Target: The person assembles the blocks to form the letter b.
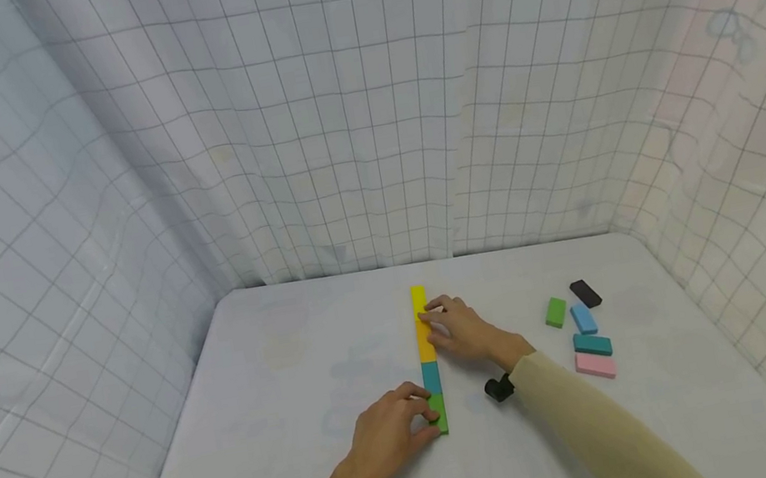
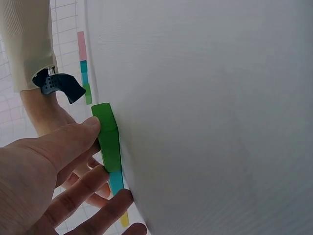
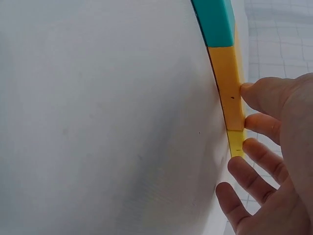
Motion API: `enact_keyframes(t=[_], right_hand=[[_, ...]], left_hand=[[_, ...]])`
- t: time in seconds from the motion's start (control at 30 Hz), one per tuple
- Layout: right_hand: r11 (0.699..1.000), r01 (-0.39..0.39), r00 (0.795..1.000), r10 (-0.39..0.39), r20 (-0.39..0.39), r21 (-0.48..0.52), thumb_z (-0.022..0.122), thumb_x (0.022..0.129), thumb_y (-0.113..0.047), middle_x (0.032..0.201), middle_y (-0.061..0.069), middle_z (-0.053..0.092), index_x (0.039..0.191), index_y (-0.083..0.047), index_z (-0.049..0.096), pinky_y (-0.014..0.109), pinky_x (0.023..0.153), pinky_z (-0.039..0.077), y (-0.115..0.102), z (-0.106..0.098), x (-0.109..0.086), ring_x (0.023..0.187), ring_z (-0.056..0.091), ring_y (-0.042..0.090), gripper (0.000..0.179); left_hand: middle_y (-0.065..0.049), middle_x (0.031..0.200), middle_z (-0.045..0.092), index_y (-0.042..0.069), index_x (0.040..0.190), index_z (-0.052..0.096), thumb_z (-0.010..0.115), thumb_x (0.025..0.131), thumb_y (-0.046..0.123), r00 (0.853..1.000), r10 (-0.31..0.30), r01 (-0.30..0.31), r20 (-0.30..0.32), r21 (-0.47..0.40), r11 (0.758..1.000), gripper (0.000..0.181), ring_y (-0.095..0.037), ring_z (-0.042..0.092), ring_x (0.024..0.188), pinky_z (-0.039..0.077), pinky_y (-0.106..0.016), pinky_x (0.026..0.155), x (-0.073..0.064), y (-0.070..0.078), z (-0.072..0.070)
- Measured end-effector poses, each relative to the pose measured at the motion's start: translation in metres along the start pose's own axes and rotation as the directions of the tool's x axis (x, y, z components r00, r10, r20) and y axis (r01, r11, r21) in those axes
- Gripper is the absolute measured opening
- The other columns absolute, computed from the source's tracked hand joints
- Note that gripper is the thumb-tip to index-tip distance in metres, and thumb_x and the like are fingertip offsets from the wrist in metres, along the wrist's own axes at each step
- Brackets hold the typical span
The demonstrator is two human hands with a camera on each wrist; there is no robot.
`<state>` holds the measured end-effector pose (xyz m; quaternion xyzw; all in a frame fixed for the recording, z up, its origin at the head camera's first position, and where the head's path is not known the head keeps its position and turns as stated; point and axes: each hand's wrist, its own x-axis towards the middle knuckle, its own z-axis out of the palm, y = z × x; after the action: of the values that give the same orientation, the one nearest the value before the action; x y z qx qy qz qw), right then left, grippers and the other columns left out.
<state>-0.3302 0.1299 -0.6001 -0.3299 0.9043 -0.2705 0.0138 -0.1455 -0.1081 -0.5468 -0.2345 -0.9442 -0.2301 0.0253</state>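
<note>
A straight row of flat blocks lies down the middle of the white table: yellow (image 1: 419, 295) at the far end, then orange (image 1: 427, 352), teal (image 1: 432, 379) and green (image 1: 440, 403) nearest. My left hand (image 1: 383, 433) is beside the near end, its thumb and fingertips touching the left side of the green block (image 2: 110, 147). Along the right side of the far half, my right hand (image 1: 465, 331) has its thumb against the orange block (image 3: 224, 73). Its other fingers spread loosely past the yellow block (image 3: 236, 142).
To the right lie a black block (image 1: 586, 293), a second green block (image 1: 556, 312), a light blue block (image 1: 583, 319), another teal block (image 1: 592, 344) and a pink block (image 1: 595, 365). White gridded curtains (image 1: 361, 107) enclose the table's back and sides.
</note>
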Motion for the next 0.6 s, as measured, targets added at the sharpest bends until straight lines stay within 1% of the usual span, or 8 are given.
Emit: enact_keyframes(t=[0.07,0.13,0.23,0.3,0.37,0.5,0.6], right_hand=[[1.0,-0.014,1.0,0.013,0.009,0.015,0.074,0.117,-0.035,0.17,0.02,0.055,0.163,-0.012,0.069,0.077,0.118,0.05,-0.001,-0.002,0.0,0.151,0.055,0.052,0.052],[1.0,-0.022,1.0,0.022,0.015,0.02,0.072,0.118,-0.036,0.17,0.022,0.054,0.164,-0.013,0.068,0.077,0.119,0.05,-0.002,-0.003,-0.001,0.15,0.056,0.052,0.052],[0.998,-0.05,0.998,0.048,0.049,0.033,0.071,0.118,-0.036,0.171,0.023,0.052,0.164,-0.013,0.068,0.077,0.12,0.048,-0.018,-0.015,-0.004,0.151,0.054,0.053,0.051],[0.998,-0.058,0.996,0.057,0.066,0.019,0.07,0.119,-0.034,0.171,0.024,0.052,0.164,-0.013,0.068,0.077,0.12,0.048,-0.028,-0.022,-0.007,0.152,0.054,0.053,0.05],[0.996,-0.087,0.993,0.085,0.081,0.024,0.071,0.118,-0.03,0.174,0.023,0.051,0.164,-0.013,0.068,0.077,0.124,0.045,-0.038,-0.029,-0.009,0.156,0.052,0.051,0.049],[0.994,-0.11,0.991,0.11,0.074,-0.014,0.07,0.119,-0.029,0.175,0.019,0.051,0.164,-0.016,0.068,0.073,0.128,0.045,-0.041,-0.032,-0.012,0.16,0.051,0.046,0.047],[0.994,-0.106,0.992,0.106,0.065,-0.001,0.072,0.118,-0.027,0.174,0.019,0.053,0.163,-0.016,0.069,0.073,0.128,0.045,-0.041,-0.034,-0.016,0.159,0.052,0.046,0.046]], left_hand=[[0.008,0.127,0.084,0.025,0.098,0.093,0.102,0.092,0.031,1.0,-0.005,0.005,0.009,-0.005,1.0,0.012,-0.016,0.081,0.104,0.065,-0.03,0.078,0.0,0.0,0.0],[0.008,0.127,0.084,0.025,0.098,0.092,0.102,0.092,0.031,1.0,-0.008,0.008,0.018,-0.008,1.0,0.012,-0.016,0.08,0.103,0.065,-0.029,0.078,-0.001,-0.001,0.0],[0.007,0.126,0.084,0.025,0.097,0.092,0.102,0.092,0.03,1.0,-0.013,0.014,0.026,-0.012,1.0,0.012,-0.015,0.08,0.103,0.064,-0.029,0.077,-0.002,-0.001,0.001],[0.006,0.125,0.084,0.025,0.097,0.092,0.102,0.092,0.029,1.0,-0.014,0.014,0.025,-0.015,1.0,0.013,-0.015,0.08,0.102,0.064,-0.029,0.077,-0.003,-0.001,0.001],[0.006,0.124,0.084,0.024,0.096,0.091,0.103,0.091,0.028,1.0,-0.012,0.012,0.019,-0.016,1.0,0.013,-0.015,0.08,0.103,0.064,-0.029,0.077,-0.003,-0.001,0.0],[0.007,0.124,0.084,0.024,0.097,0.092,0.103,0.091,0.028,1.0,-0.013,0.014,0.016,-0.022,1.0,0.013,-0.015,0.08,0.103,0.065,-0.029,0.078,-0.002,0.0,-0.001],[0.007,0.124,0.084,0.025,0.098,0.092,0.103,0.091,0.028,1.0,-0.02,0.021,0.024,-0.03,0.999,0.013,-0.015,0.08,0.104,0.065,-0.029,0.079,-0.002,0.001,0.0]])
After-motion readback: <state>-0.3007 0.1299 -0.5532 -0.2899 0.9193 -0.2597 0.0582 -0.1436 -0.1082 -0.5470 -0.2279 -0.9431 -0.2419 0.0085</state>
